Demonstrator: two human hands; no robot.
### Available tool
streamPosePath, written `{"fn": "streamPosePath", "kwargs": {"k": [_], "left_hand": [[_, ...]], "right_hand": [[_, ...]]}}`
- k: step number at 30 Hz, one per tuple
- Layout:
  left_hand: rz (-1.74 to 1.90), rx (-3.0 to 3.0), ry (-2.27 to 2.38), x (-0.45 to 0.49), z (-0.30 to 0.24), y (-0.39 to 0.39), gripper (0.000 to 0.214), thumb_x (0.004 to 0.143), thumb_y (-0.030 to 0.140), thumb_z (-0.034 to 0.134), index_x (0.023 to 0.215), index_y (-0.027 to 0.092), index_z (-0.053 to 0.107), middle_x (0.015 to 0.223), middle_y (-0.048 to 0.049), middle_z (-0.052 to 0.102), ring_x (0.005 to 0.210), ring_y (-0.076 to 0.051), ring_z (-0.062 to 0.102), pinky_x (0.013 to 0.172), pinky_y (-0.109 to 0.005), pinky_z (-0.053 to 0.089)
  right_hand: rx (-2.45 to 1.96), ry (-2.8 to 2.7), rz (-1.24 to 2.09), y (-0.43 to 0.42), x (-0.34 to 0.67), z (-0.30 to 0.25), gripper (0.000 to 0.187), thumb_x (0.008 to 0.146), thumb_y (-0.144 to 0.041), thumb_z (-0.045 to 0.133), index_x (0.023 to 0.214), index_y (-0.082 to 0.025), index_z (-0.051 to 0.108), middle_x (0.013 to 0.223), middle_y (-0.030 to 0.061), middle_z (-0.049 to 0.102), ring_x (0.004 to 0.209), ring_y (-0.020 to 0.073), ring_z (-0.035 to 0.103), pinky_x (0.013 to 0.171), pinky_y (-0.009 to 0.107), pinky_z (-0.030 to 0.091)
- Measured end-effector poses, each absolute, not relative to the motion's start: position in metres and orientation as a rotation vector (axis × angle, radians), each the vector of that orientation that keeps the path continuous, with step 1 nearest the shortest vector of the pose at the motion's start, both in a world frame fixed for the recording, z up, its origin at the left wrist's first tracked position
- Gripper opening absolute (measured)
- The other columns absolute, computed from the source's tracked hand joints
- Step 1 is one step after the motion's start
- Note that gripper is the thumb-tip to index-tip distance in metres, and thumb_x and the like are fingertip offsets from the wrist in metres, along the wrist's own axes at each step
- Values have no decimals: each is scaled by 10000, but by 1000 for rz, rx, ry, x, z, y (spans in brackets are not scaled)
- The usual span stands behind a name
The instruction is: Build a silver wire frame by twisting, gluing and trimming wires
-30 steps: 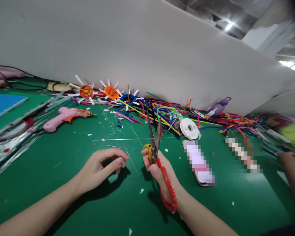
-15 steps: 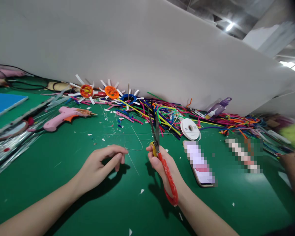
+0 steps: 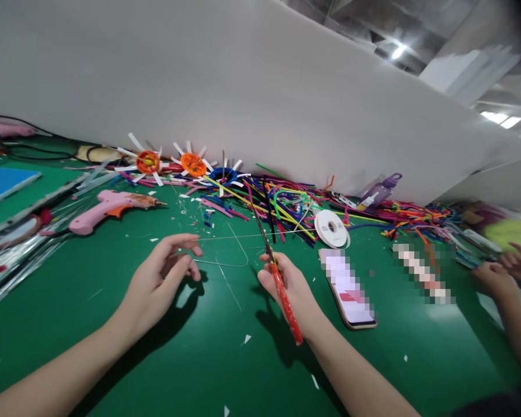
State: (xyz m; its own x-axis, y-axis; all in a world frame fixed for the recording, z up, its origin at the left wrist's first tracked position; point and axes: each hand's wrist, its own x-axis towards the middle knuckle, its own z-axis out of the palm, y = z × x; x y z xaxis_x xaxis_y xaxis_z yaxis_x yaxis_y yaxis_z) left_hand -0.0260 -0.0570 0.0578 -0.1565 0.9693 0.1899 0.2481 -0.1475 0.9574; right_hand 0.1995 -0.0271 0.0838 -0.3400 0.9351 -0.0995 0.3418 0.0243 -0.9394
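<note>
My right hand (image 3: pixel 289 286) is wrapped round a pair of scissors (image 3: pixel 287 301) with red-covered handles, blades pointing up and away. They look edge-on, so I cannot tell how far apart the blades are. At the left, my left hand (image 3: pixel 167 272) hovers over the table with curled fingers, thumb apart from them. A thin clear thread (image 3: pixel 238 237) stretches from beside its index fingertip, behind the scissors, towards a white spool (image 3: pixel 331 229). Whether the fingertip touches it is unclear. Another bent clear strand (image 3: pixel 246 255) lies between my hands.
A pink glue gun (image 3: pixel 99 213) lies left, and a phone (image 3: pixel 347 289) right. Colourful pipe cleaners (image 3: pixel 282 208) pile along the wall, by orange discs (image 3: pixel 193 164) with white strips and a purple bottle (image 3: pixel 382 188). Another person's hands (image 3: pixel 499 281) are at far right.
My left hand has moved left to the thread's end, its fingers spreading wider. The scissors have turned edge-on from a view with parted blades. The thread now slopes. Another person's hands show more.
</note>
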Motion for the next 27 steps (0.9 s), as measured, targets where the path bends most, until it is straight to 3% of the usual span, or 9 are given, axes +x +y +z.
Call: {"fn": "streamPosePath", "kwargs": {"k": [11, 21, 27], "left_hand": [[1242, 1503, 1667, -33, 55, -55, 224, 857, 431, 495, 895, 214, 532, 629, 54, 587, 631, -120, 581, 655, -246, 425], [1301, 1549, 1681, -32, 54, -56, 196, 861, 420, 492, 882, 231, 537, 606, 62, 576, 595, -110, 560, 641, -246, 421], [1361, 1623, 1639, -31, 54, -58, 152, 856, 379, 512, 840, 232, 547, 634, 57, 563, 602, -108, 540, 642, -249, 416]], "right_hand": [[-1239, -1760, 1377, -25, 201, 81, 457, 797, -539, 571, 1099, -206, 488, 821, -1, 452, 659, 115, 405, 596, 259, 345], [-1096, -1759, 1529, -30, 204, 92, 573, 793, -605, 536, 1193, -207, 433, 1015, 70, 514, 916, 197, 512, 745, 319, 425], [-1096, -1753, 1485, -29, 203, 89, 624, 777, -643, 521, 1208, -199, 437, 1017, 75, 510, 944, 210, 512, 775, 337, 435]]}}
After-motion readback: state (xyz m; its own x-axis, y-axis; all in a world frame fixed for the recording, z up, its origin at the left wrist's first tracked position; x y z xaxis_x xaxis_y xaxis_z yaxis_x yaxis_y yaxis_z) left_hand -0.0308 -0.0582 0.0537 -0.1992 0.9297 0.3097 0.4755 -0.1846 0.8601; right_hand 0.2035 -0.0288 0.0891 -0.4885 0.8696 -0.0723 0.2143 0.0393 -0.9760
